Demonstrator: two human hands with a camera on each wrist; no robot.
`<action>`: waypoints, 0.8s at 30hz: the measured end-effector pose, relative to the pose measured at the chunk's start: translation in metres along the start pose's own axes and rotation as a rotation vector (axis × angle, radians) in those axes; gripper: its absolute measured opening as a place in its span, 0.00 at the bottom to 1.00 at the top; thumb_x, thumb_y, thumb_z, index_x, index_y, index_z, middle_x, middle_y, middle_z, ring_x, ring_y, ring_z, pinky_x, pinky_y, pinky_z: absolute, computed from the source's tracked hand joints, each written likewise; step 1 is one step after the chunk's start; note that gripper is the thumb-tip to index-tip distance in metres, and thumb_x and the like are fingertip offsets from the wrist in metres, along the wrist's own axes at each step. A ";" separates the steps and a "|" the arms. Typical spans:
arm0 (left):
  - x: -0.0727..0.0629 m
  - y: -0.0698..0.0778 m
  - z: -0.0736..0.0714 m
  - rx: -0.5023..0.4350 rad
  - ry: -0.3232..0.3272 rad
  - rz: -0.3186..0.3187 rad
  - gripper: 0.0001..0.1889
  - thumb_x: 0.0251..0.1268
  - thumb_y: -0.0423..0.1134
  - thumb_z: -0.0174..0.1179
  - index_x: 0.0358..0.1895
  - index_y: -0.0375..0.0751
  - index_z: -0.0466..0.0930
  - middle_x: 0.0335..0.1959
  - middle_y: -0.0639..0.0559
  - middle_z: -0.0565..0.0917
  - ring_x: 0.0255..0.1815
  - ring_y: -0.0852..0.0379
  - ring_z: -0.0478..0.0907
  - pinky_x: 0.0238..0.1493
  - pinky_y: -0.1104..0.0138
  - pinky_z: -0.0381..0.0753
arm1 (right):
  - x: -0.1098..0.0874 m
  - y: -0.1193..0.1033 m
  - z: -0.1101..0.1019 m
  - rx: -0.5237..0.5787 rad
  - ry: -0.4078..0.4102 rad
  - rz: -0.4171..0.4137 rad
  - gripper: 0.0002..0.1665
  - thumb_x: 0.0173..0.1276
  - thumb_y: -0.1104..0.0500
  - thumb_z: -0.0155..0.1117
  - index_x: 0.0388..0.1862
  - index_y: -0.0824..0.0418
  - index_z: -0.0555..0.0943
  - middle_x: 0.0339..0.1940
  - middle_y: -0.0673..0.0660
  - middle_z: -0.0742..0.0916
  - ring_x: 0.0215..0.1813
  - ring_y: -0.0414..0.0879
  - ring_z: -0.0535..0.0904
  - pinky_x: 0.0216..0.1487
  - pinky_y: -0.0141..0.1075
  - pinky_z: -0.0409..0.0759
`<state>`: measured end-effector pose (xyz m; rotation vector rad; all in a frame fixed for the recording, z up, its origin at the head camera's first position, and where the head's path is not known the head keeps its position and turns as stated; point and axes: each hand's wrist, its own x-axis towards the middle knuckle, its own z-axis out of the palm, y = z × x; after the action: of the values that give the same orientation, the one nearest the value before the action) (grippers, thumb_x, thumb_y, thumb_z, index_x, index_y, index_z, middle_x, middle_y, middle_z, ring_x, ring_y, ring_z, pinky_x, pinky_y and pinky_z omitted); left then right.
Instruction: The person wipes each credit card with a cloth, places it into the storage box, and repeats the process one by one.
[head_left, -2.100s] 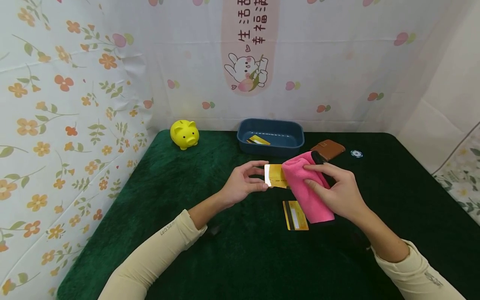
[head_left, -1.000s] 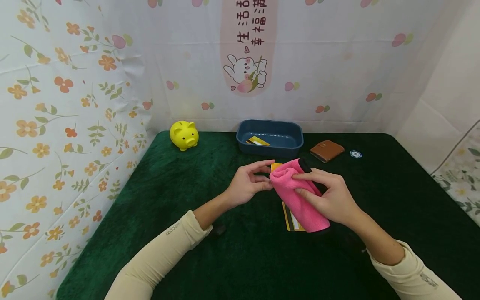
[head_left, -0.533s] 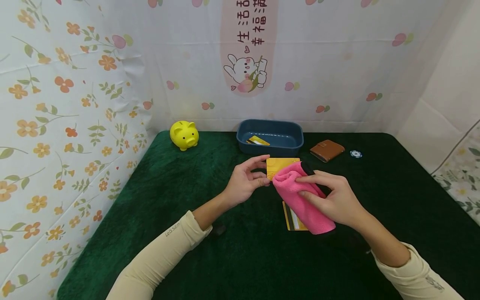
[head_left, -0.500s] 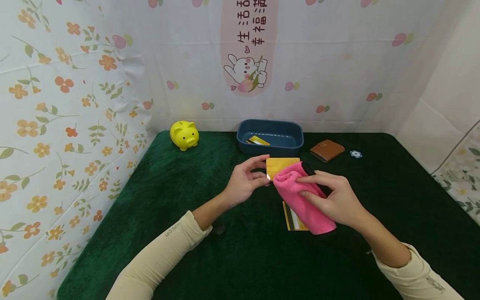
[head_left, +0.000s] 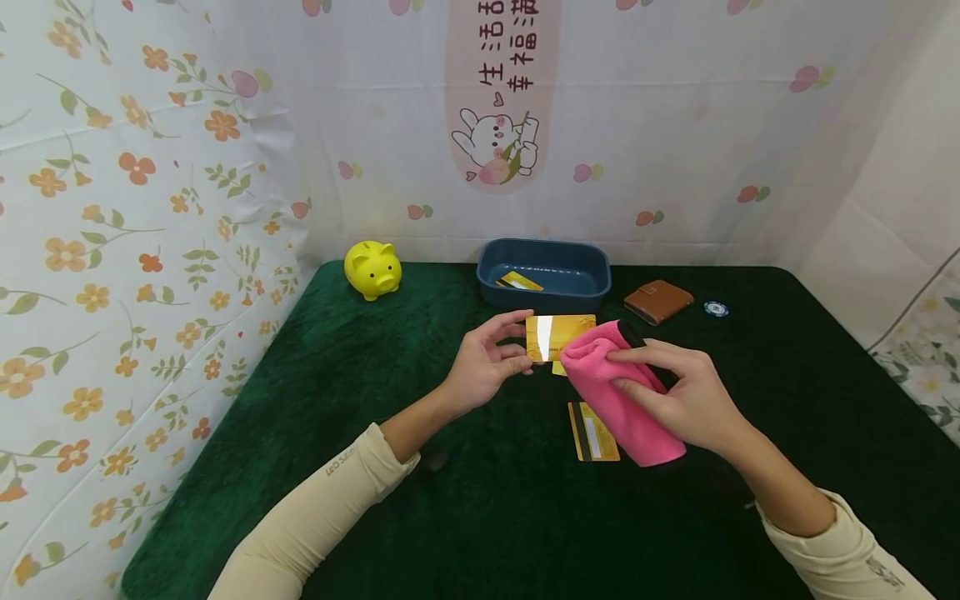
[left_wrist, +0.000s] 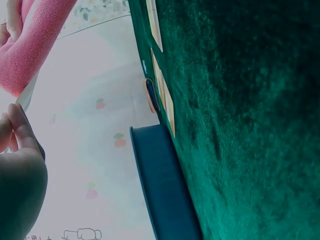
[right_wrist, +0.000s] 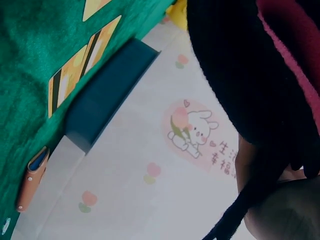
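My left hand [head_left: 491, 358] pinches a gold bank card [head_left: 573, 329] by its left edge, above the table; a bright glare crosses the card. Its lower right corner is hidden behind a pink cloth [head_left: 626, 400] with a black edge. The cloth is bunched in my right hand [head_left: 686, 392], between thumb and fingers. In the left wrist view the cloth [left_wrist: 37, 47] hangs close to my left fingertips. Another gold bank card [head_left: 595, 432] lies stripe side up below the cloth. A further yellow card [head_left: 558, 368] shows partly beneath the held one.
A blue bin [head_left: 555, 302] with a gold card [head_left: 520, 281] inside stands at the back of the green-covered table [head_left: 420, 533]. Right of it lie a brown wallet [head_left: 658, 302] and a poker chip [head_left: 716, 309]. A yellow piggy bank [head_left: 372, 271] sits back left.
The cloth first slid left across the held card, covering most of it, then drew back right. The card now shows nearly whole and sits slightly higher. My left hand keeps its hold.
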<state>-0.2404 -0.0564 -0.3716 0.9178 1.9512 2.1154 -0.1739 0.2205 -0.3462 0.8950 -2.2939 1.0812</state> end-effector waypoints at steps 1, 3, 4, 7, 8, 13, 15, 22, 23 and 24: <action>0.000 0.000 -0.001 0.001 0.001 -0.001 0.29 0.67 0.20 0.57 0.70 0.32 0.64 0.57 0.35 0.74 0.41 0.51 0.83 0.44 0.64 0.85 | 0.000 0.000 0.000 -0.003 0.004 0.007 0.27 0.50 0.77 0.75 0.50 0.60 0.86 0.41 0.54 0.88 0.37 0.39 0.79 0.34 0.24 0.79; -0.001 0.001 -0.002 0.000 0.003 -0.002 0.28 0.67 0.20 0.56 0.70 0.32 0.64 0.57 0.35 0.74 0.41 0.52 0.83 0.44 0.64 0.85 | 0.000 0.000 -0.002 -0.010 0.013 0.020 0.27 0.50 0.77 0.75 0.49 0.60 0.86 0.43 0.55 0.88 0.39 0.38 0.79 0.36 0.23 0.80; -0.001 0.001 -0.002 -0.001 0.003 -0.002 0.28 0.67 0.20 0.56 0.70 0.32 0.64 0.57 0.35 0.73 0.41 0.52 0.83 0.44 0.65 0.85 | 0.000 0.000 -0.002 -0.016 0.017 0.023 0.27 0.50 0.77 0.75 0.49 0.60 0.86 0.44 0.56 0.88 0.39 0.38 0.80 0.37 0.23 0.80; -0.002 0.002 -0.004 -0.008 -0.002 -0.001 0.28 0.67 0.19 0.56 0.70 0.31 0.64 0.56 0.35 0.73 0.41 0.53 0.82 0.44 0.65 0.85 | 0.001 0.000 -0.004 -0.027 0.024 0.032 0.27 0.50 0.78 0.75 0.49 0.61 0.87 0.46 0.58 0.88 0.42 0.36 0.80 0.39 0.22 0.80; -0.003 0.002 -0.005 -0.012 -0.003 -0.001 0.28 0.67 0.19 0.56 0.70 0.31 0.64 0.56 0.35 0.73 0.41 0.53 0.82 0.44 0.65 0.85 | 0.002 0.000 -0.005 -0.028 0.025 0.034 0.27 0.50 0.78 0.75 0.49 0.61 0.87 0.46 0.58 0.88 0.43 0.36 0.80 0.40 0.22 0.80; -0.004 0.004 -0.009 -0.021 -0.011 -0.002 0.29 0.66 0.18 0.56 0.70 0.32 0.64 0.56 0.35 0.74 0.42 0.50 0.83 0.42 0.66 0.85 | 0.005 0.001 -0.007 -0.028 0.036 0.034 0.26 0.50 0.79 0.74 0.49 0.62 0.86 0.46 0.59 0.88 0.41 0.36 0.80 0.39 0.22 0.80; -0.004 0.004 -0.011 -0.019 -0.015 -0.002 0.29 0.66 0.18 0.56 0.70 0.32 0.64 0.56 0.35 0.74 0.42 0.50 0.83 0.42 0.66 0.85 | 0.007 0.001 -0.008 -0.029 0.048 0.031 0.26 0.50 0.79 0.74 0.49 0.63 0.86 0.46 0.59 0.88 0.41 0.36 0.80 0.39 0.22 0.81; -0.006 0.004 -0.015 -0.015 -0.040 -0.016 0.27 0.67 0.18 0.54 0.69 0.33 0.66 0.56 0.36 0.74 0.44 0.45 0.82 0.43 0.66 0.85 | 0.012 0.004 -0.009 -0.034 0.060 0.018 0.27 0.50 0.79 0.74 0.50 0.62 0.86 0.44 0.56 0.88 0.37 0.35 0.79 0.32 0.23 0.80; -0.007 0.004 -0.015 -0.015 -0.046 -0.019 0.27 0.67 0.18 0.54 0.69 0.32 0.65 0.56 0.35 0.74 0.44 0.43 0.82 0.43 0.66 0.85 | 0.012 0.004 -0.008 -0.034 0.061 0.018 0.27 0.50 0.79 0.74 0.50 0.62 0.86 0.44 0.56 0.88 0.37 0.35 0.79 0.32 0.23 0.80; -0.007 0.004 -0.016 -0.014 -0.052 -0.022 0.28 0.67 0.18 0.54 0.69 0.32 0.65 0.56 0.35 0.74 0.45 0.41 0.82 0.43 0.66 0.85 | 0.013 0.005 -0.008 -0.037 0.060 0.020 0.27 0.50 0.79 0.74 0.50 0.62 0.86 0.44 0.56 0.87 0.37 0.35 0.79 0.32 0.23 0.80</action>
<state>-0.2410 -0.0740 -0.3706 0.9352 1.9106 2.0693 -0.1848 0.2246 -0.3358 0.8163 -2.2705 1.0567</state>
